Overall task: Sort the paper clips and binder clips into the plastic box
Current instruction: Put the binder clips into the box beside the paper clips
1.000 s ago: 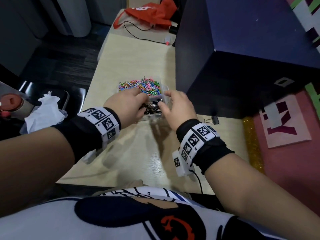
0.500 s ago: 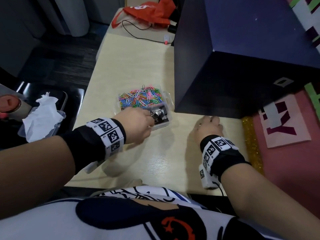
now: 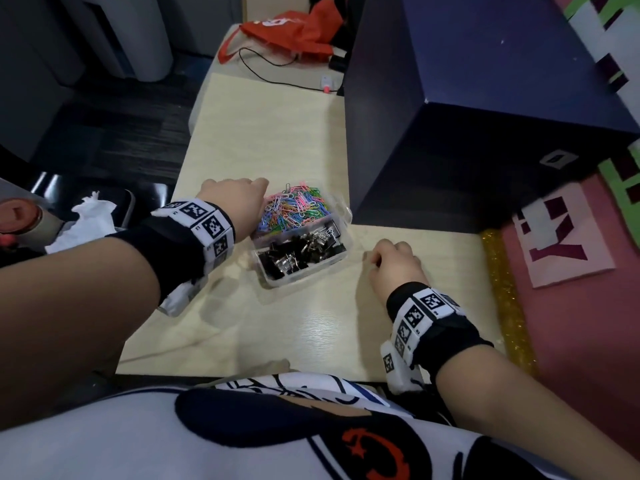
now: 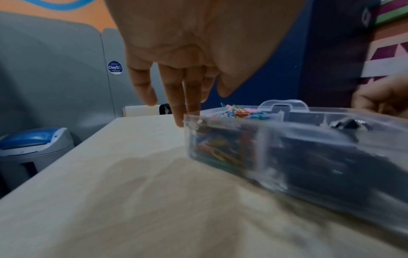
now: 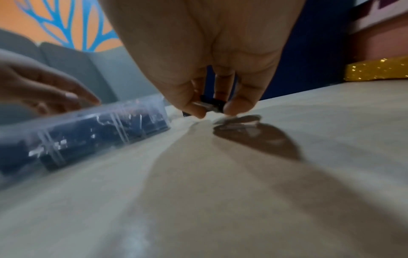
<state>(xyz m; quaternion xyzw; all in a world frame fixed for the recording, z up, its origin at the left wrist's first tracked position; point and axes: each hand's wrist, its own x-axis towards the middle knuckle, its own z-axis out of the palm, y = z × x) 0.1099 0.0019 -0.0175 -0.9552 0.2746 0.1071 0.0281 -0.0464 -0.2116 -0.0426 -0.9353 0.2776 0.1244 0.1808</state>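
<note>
At the left, the left hand (image 3: 232,206) is held beside the clear plastic compartment box (image 3: 304,271), its fingers (image 4: 176,97) straight and slightly spread, tips down by the box's far corner. Coloured wire paper clips (image 3: 294,209) fill the far compartment, black metal binder clips (image 3: 301,252) the near one. To the right, a small black binder clip (image 5: 210,104) is pinched by the right hand (image 3: 394,265) just above the pale wooden counter (image 3: 311,323). It is judged light, stiff and springy, best held by its body.

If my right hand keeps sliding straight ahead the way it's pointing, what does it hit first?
Probably the big dark blue box. The right hand, pinching a binder clip, points toward its base across bare table; depth is unclear.
</note>
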